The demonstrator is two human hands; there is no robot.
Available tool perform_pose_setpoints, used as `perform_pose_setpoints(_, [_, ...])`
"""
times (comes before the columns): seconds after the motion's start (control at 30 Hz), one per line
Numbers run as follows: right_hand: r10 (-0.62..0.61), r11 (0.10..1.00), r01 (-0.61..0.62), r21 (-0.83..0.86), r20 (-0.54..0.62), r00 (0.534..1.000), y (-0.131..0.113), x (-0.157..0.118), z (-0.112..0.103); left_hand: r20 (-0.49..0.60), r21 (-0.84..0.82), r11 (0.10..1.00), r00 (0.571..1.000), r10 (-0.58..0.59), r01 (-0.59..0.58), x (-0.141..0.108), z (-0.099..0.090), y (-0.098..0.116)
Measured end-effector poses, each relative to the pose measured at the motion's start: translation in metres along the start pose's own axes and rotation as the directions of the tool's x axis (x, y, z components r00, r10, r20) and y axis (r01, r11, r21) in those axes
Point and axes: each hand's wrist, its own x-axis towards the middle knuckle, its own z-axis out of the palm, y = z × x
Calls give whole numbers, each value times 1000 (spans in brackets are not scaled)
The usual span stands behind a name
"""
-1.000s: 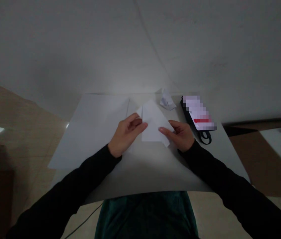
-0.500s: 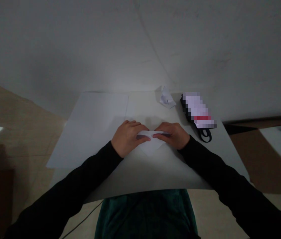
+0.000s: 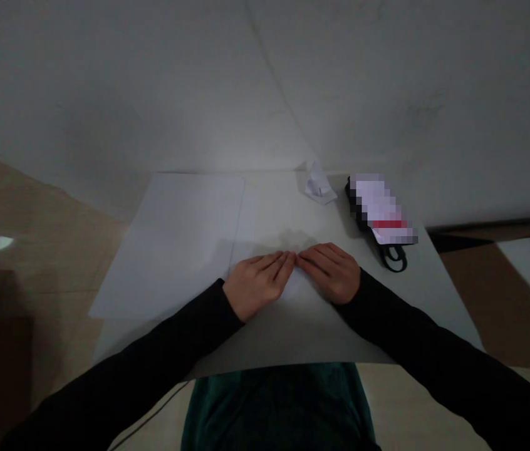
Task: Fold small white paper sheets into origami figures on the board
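Note:
My left hand [image 3: 261,283] and my right hand [image 3: 331,269] meet fingertip to fingertip low over the middle of the white table. Fingers on both hands are pressed together. Beneath and between them a small part of a folded white paper [image 3: 296,275] shows; most of it is hidden under the hands. Both hands appear to grip or press this paper. Behind my right hand, near the wall, stands a small folded paper boat [image 3: 319,185].
A stack of white sheets [image 3: 175,238] lies on the table's left part. To the right is a blurred-out object with a black strap [image 3: 381,213]. The wall [image 3: 199,94] rises behind the white table [image 3: 265,347]. A cable [image 3: 152,413] hangs at the lower left.
Both hands have turned from pinching the raised folded paper to lying over it, palms down. They have come slightly nearer the front edge, and the paper is now mostly covered.

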Motion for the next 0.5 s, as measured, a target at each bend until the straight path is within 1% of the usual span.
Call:
perform_pose_setpoints(0.07, [-21, 998, 22, -52, 2, 1000, -3, 1, -2, -1, 24, 999, 999, 34, -34, -3, 1, 2])
perform_pose_setpoints(0.13, [-35, 995, 36, -96, 7, 999, -4, 2, -2, -26, 31, 997, 997, 70, -69, -7, 3, 2])
perform_pose_setpoints(0.2, [-46, 991, 46, -122, 1, 999, -4, 2, -2, -55, 24, 997, 995, 80, -79, -10, 4, 2])
perform_pose_setpoints(0.37, [-33, 990, 34, -137, 6, 999, -5, 4, -1, -75, -1, 1000, 997, -14, 14, -14, 1, 5])
perform_pose_setpoints(0.5, [-22, 995, 25, -100, 27, 999, -12, 1, -5, -32, 25, 998, 998, -49, 49, -18, -5, 11])
